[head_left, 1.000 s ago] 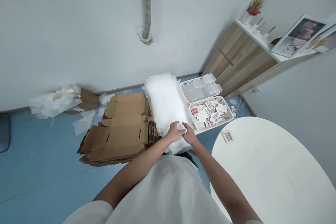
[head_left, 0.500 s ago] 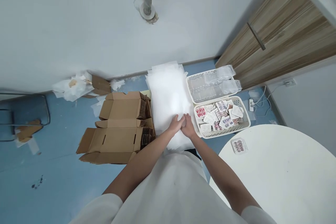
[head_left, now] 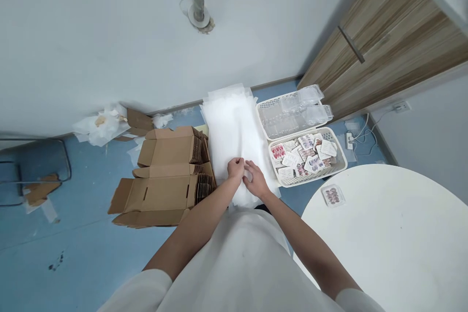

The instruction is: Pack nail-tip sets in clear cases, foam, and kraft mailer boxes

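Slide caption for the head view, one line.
Left hand and right hand together over stacked white sheets, between unfolded cardboard boxes and two white baskets.

Hands at white sheets; cardboard stack alongside.

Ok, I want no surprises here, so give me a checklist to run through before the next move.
1. Left hand and right hand over the white sheets: ok.
2. Sheet gripped by the fingers: cannot tell; the hands hide it.
3. Brown cardboard stacked left of the sheets: ok.
4. Printed packs inside the near basket: ok.
5. Every pack in a basket: not ok; a single pack lies on the round table.
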Available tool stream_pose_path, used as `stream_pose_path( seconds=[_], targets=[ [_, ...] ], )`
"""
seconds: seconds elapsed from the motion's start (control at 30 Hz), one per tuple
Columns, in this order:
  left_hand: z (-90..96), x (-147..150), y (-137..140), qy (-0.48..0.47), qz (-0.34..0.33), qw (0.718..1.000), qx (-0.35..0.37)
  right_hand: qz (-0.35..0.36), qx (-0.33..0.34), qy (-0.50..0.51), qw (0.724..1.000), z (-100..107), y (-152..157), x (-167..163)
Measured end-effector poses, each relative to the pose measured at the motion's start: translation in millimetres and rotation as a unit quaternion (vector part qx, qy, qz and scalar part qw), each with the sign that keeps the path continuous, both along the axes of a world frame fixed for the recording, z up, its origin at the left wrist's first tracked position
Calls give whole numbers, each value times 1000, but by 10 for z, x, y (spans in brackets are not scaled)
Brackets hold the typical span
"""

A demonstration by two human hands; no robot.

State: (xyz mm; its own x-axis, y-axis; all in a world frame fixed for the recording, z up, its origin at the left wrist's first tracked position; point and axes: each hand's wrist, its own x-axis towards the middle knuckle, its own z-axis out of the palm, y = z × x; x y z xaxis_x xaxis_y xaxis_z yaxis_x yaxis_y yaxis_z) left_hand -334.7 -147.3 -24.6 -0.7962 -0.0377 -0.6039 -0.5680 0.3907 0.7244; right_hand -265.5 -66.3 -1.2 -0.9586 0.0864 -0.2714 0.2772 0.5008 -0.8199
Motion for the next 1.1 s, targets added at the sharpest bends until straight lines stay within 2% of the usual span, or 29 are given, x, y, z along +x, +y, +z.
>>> stream_pose_path(
  seconds=[0.13, 0.27, 0.57, 0.87, 0.93, 1.1],
  targets=[
    [72, 29, -41, 26, 8, 1000, -5, -175, 9, -5, 985, -9, 75, -12],
    [122, 76, -111, 46, 2, 999, 0, -255, -14, -35, 966, -2, 150, -84],
    [241, 136, -250, 70, -25, 997, -12, -256, 52, -8, 965, 167, 168, -81],
    [376, 128, -265, 121, -52, 991, -34, -244, 116, 114, 956, 395, 193, -52],
    [403, 132, -252, 124, -65, 989, -38, -239, 101, 123, 958, 457, 219, -81],
    [474, 117, -219, 119, -71, 989, -43, -232, -16, 72, 970, 552, 285, -180]
  ],
)
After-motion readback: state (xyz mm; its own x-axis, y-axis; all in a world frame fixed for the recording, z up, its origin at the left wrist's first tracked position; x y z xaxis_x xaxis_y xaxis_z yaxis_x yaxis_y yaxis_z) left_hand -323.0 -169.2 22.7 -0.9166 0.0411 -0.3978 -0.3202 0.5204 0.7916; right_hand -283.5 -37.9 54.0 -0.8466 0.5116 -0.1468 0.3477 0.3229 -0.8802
